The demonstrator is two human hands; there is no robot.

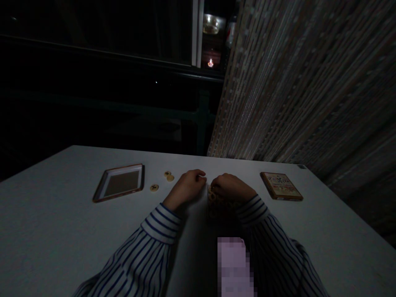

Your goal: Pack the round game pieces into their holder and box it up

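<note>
Head view: right hand (232,187) pinches a pouch (215,205) of pale rings, left hand (187,187) fisted beside it; left of pouch, three discs (154,187), one tray (119,182); right, one box (281,185).

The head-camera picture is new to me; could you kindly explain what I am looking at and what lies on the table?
There is no machine here: a camera worn on a person's head looks forward and down, so you see that person's own arms in striped sleeves. The room is dim. The left hand is curled on the white table, fingers together; whether it holds anything is too dark to tell. The right hand rests on a small board of round pieces. To the left lie a red-rimmed tray and three round tokens, two marked with a cross. To the right lies a flat printed box. Behind, a small flame burns, and a woven blind hangs on the right.
</note>
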